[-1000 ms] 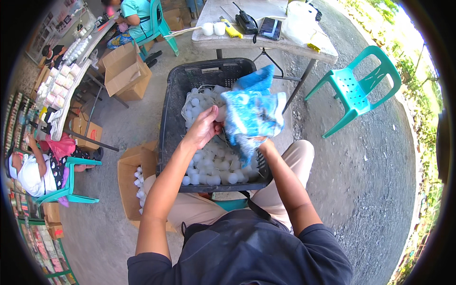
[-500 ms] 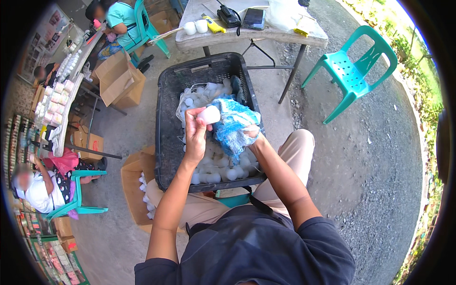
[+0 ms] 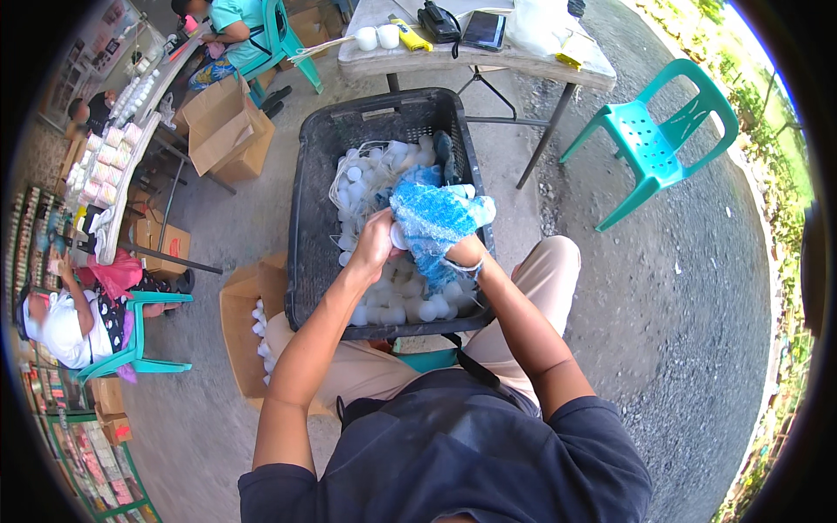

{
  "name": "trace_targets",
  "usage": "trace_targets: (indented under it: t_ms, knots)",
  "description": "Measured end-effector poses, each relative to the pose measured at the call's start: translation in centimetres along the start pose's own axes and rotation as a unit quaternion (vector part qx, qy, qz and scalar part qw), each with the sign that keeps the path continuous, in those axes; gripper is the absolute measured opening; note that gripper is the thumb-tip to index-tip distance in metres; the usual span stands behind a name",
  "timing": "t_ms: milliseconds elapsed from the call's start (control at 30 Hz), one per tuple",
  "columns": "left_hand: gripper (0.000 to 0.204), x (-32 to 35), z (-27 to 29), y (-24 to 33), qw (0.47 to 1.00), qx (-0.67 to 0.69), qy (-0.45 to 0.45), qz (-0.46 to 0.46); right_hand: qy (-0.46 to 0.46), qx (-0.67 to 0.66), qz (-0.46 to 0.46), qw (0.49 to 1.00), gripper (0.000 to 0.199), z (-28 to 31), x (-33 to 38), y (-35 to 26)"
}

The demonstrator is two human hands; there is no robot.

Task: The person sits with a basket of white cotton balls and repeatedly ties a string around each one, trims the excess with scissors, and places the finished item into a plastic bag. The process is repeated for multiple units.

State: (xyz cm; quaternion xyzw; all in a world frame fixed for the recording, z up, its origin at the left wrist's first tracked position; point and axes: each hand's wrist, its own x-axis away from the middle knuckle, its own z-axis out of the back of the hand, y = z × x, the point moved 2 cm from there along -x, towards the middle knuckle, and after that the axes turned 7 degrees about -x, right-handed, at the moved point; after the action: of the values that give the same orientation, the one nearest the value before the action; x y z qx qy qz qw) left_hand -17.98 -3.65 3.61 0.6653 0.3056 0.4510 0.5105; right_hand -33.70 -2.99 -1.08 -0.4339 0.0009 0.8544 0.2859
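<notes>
Over a black plastic crate (image 3: pixel 301 192), my left hand (image 3: pixel 375 241) closes its fingers around a short white cylinder that looks like a candle (image 3: pixel 398 236). Only part of its side shows. My right hand (image 3: pixel 466 251) is wrapped in a blue and white cloth (image 3: pixel 432 213), which it presses against the candle; the cloth hides most of its fingers. Inside the crate lie many more white candles (image 3: pixel 427 309), along with loose white strings (image 3: pixel 349 166). A dark object (image 3: pixel 444 152) rests against the crate's far right side.
Beyond the crate stands a table (image 3: pixel 523 59) with two white candles (image 3: pixel 377 37), a yellow cutter (image 3: pixel 412 37), a black radio-like device (image 3: pixel 438 23) and a phone (image 3: pixel 485 30). A green chair (image 3: pixel 649 139) stands right; a cardboard box (image 3: pixel 240 322) sits left. Two people sit at the left tables.
My left hand has lowered and turned, bringing the candle against the cloth. My right hand has shifted slightly, with the cloth now bunched over it. The whole view has moved a little.
</notes>
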Motion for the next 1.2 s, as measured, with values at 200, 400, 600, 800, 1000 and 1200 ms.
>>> trace_targets:
  t_ms: [200, 400, 600, 800, 1000, 1200]
  knots:
    - [0.038, -2.4, 2.0, -0.9, 0.945, 0.324, 0.032, -0.017, 0.168, -0.673, -0.455, 0.559, 0.029, -0.6, -2.7, 0.5]
    - [0.024, -1.2, -3.2, 0.8, 0.922, -0.174, 0.233, -0.256, 0.122, -0.361, -0.421, 0.823, 0.034, 0.0, -4.4, -0.1]
    - [0.041, 4.5, -2.9, 2.1, 0.817, -0.381, 0.253, -0.351, 0.259, -0.489, -0.436, 0.710, 0.028, 0.7, -2.1, 1.3]
    - [0.053, 0.1, -1.6, 3.7, 0.861, -0.341, 0.163, -0.341, 0.283, -0.673, -0.434, 0.529, 0.025, -0.2, -2.6, 1.1]
    - [0.055, 0.3, -3.0, 3.1, 0.823, -0.354, 0.151, -0.417, 0.249, -0.671, -0.489, 0.499, 0.030, 0.5, -1.3, 0.5]
    - [0.065, 0.2, -2.9, 3.5, 0.826, -0.376, 0.161, -0.387, 0.245, -0.682, -0.483, 0.492, 0.028, 0.7, -1.4, 0.0]
